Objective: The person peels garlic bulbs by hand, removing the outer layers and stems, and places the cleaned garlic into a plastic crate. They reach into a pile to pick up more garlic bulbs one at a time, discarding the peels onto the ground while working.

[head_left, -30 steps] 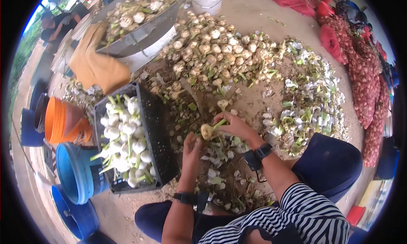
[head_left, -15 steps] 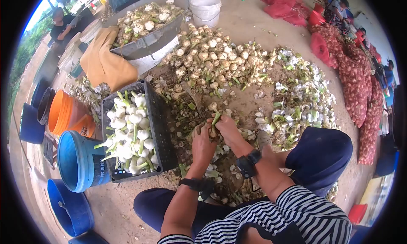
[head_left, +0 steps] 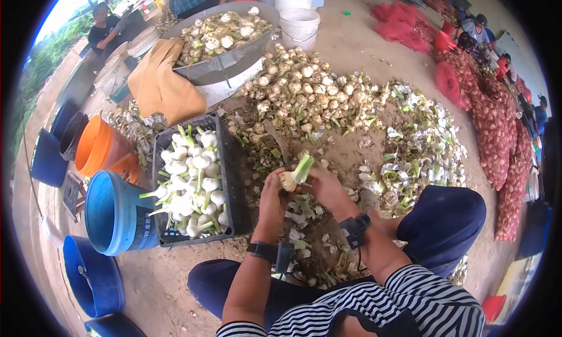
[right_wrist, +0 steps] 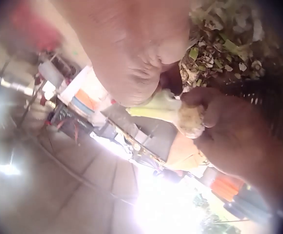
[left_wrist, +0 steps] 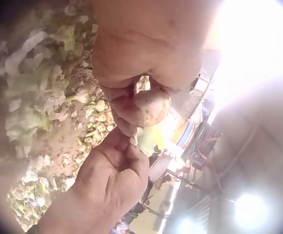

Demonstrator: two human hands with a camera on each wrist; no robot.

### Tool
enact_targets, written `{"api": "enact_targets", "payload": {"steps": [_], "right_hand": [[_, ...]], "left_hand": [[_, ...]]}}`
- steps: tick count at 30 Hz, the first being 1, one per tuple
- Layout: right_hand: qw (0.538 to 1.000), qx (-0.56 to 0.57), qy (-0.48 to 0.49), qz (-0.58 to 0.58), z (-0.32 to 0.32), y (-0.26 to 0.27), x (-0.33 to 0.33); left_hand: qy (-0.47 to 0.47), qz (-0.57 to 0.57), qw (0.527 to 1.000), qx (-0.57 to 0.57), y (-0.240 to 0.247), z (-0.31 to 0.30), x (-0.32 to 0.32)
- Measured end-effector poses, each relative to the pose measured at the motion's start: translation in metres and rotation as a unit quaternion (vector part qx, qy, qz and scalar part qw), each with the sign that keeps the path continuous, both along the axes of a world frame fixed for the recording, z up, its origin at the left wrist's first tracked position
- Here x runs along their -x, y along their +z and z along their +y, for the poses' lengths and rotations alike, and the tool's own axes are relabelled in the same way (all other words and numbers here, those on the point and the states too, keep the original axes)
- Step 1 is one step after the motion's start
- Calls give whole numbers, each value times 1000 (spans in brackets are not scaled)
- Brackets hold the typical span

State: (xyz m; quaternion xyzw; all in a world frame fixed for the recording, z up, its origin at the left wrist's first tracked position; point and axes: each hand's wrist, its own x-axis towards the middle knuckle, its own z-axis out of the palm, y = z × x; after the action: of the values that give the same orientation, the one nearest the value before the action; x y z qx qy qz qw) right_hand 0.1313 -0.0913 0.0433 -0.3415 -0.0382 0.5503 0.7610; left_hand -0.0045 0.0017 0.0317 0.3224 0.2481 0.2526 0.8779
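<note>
In the head view a garlic bulb [head_left: 287, 182] with a thick green stem [head_left: 302, 168] tilts up to the right between both hands. My left hand [head_left: 271, 198] grips the bulb from the left; the left wrist view shows its fingers curled round the pale bulb [left_wrist: 153, 106]. From the other side my right hand [head_left: 325, 188] pinches at the stem's base, its thumb and finger close together in the left wrist view. Part of that pinch is hidden by the fingers. Left of the hands stands a black crate [head_left: 231, 179] heaped with clean white garlic [head_left: 196, 179].
Beyond the hands lies a pile of unpeeled garlic [head_left: 310, 88]. Peelings [head_left: 424, 144] cover the floor to the right. A grey tub [head_left: 234, 68] of garlic, a blue bucket [head_left: 108, 214], an orange bucket [head_left: 96, 147] and red net sacks [head_left: 492, 132] surround the spot.
One second ago the right hand held the garlic, with the left hand apart. The left hand has since moved in and taken hold of the bulb; the stem now points up to the right.
</note>
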Motion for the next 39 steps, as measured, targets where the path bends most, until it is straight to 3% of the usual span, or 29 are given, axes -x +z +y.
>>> {"api": "enact_targets", "payload": {"steps": [1, 4, 5, 8, 10, 12, 13, 14, 15, 16, 17, 18, 20, 22, 24, 27, 29, 30, 32, 33, 35, 37, 38, 39], "right_hand": [[1000, -1, 6, 27, -2, -4, 1], [993, 79, 56, -72, 0, -31, 0], [994, 61, 50, -79, 0, -31, 0], [954, 147, 44, -257, -2, -20, 4], [937, 103, 44, -330, -3, -24, 6], [921, 99, 72, -370, -5, -32, 3], [910, 124, 61, -391, -4, -37, 3], [898, 150, 49, -411, -2, -37, 3], [884, 177, 36, -431, -2, -37, 1], [848, 196, 47, -491, -4, -38, -2], [807, 216, 57, -547, -5, -28, 0], [762, 237, 67, -599, -5, -23, 2], [738, 232, 40, -632, -4, -27, 7], [718, 210, 9, -663, -4, -29, 4], [724, 255, 37, -640, -3, -23, -2], [721, 237, 56, -649, -5, -19, 2], [708, 167, 37, -685, -6, -20, 9], [687, 201, 39, -697, -6, -21, 8], [639, 267, 42, -720, -3, -22, 2], [571, 252, 51, -780, -6, -24, -2], [421, 216, 66, -878, -9, -18, -6], [422, 255, 159, -855, -10, -7, 1], [421, 274, 207, -840, -12, -2, 6], [569, 184, 240, -765, -12, -3, 6]], "left_hand": [[-7, 12, 1000, -24, 4, -1, 2], [-25, 73, 979, -187, 4, -12, -1], [-17, 71, 984, -165, 2, -11, 0], [-27, 41, 996, -77, 0, -1, 5], [-15, 72, 997, -8, 2, 1, 8], [-35, 109, 993, 38, -5, 9, 12], [-102, 161, 982, 18, -9, 18, 18], [-28, 249, 952, -178, -8, 15, 17], [47, 322, 872, -366, -7, 10, 14], [119, 376, 748, -534, -7, 5, 12], [93, 396, 710, -574, 22, -1, 14], [74, 378, 700, -602, 19, -2, 14], [36, 337, 676, -654, 14, -2, 13], [64, 304, 684, -660, 12, -6, 10], [100, 291, 670, -676, 18, -10, 6], [46, 347, 668, -656, 13, -9, 7], [17, 345, 679, -648, 7, -4, 6], [3, 343, 684, -643, 4, -1, 7], [-8, 325, 765, -556, 4, 5, 7], [-14, 313, 802, -508, 4, 6, 6], [9, 218, 921, -324, -1, 8, 5], [36, 90, 985, -142, -11, 13, 5], [57, 86, 991, -84, -16, 15, 8], [78, 81, 993, -29, -20, 19, 9]]}}
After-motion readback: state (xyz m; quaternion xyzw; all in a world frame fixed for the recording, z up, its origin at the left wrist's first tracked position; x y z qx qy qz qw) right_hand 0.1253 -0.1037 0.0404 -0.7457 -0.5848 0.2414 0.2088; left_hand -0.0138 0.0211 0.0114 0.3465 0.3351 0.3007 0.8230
